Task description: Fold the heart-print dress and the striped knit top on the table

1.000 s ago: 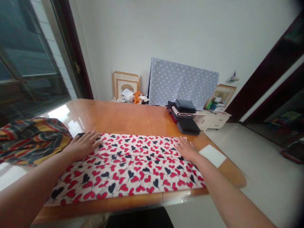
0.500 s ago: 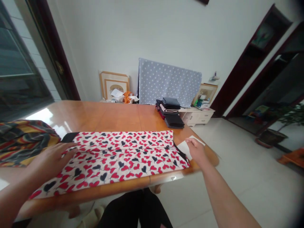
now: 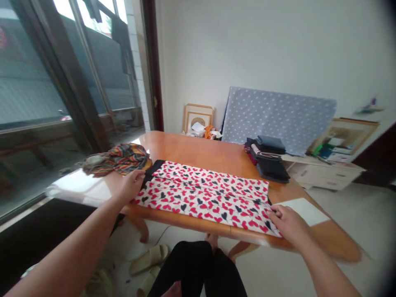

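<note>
A white garment with red and black hearts lies folded lengthwise on the wooden table. Black trim shows at its left end, and a little at its right end. My left hand is closed at the left end, fingers pinched on the black edge. At the opposite end, my right hand pinches the garment's right edge between thumb and fingers. The garment's exact kind is not clear from its folded shape.
A crumpled striped cloth lies beyond my left hand. A stack of folded dark clothes stands at the table's back right. A pale sheet lies by my right hand. Slippers are on the floor under the table.
The view has swung left. My left hand went from resting on the garment to pinching its left end. My right hand moved from above the pale sheet onto the garment's right edge.
</note>
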A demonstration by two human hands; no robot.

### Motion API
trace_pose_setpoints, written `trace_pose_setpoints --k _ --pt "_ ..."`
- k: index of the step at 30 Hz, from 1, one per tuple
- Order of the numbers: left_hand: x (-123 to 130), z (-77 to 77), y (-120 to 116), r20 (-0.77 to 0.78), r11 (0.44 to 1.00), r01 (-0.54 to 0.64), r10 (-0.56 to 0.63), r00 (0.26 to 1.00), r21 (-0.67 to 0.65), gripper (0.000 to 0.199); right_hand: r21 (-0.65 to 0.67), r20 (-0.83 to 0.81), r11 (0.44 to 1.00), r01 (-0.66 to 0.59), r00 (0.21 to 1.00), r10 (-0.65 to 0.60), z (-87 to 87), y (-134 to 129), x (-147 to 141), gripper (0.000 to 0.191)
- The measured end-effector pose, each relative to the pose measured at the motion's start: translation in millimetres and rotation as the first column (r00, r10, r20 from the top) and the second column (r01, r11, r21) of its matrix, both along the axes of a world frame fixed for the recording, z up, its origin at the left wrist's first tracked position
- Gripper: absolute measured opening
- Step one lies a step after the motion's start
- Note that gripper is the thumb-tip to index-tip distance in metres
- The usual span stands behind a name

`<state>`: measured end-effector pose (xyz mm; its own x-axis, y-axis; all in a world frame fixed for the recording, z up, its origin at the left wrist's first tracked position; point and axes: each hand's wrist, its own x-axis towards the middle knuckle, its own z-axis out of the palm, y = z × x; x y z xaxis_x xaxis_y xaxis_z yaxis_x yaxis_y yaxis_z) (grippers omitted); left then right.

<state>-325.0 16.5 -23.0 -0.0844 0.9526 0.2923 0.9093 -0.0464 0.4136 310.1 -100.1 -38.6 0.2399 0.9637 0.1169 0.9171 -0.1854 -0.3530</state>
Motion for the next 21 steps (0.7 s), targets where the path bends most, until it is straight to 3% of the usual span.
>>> trace_pose_setpoints --k 4,9,13,17,21 --pt "-1.0 9.1 -1.6 0.055 0.999 0.042 -0.044 0.998 0.032 0.044 -0.013 0.004 0.999 -0.040 0.999 0.040 -13.1 8.8 8.7 0.031" --pt "1.3 19.3 -1.9 -0.105 0.984 0.159 -0.167 0.980 -0.077 0.041 0.008 0.064 0.996 -0.086 0.994 0.086 -16.2 8.7 6.7 0.024" --pt "-2.0 22.9 -3.3 -0.180 0.962 0.246 -0.264 0.947 -0.119 0.026 0.029 0.063 0.998 -0.059 0.996 0.057 -13.6 2.4 0.7 0.024" --pt "-3.1 24.6 -9.8 -0.064 0.961 0.266 -0.271 0.961 -0.073 0.019 0.053 0.035 0.997 0.062 0.997 -0.064 -14.5 -5.2 -0.6 0.033" --pt "-1.2 28.6 -15.3 0.117 0.964 0.264 -0.261 0.958 -0.010 0.022 0.127 0.021 0.988 0.082 0.996 -0.085 -17.5 -6.8 2.9 0.036"
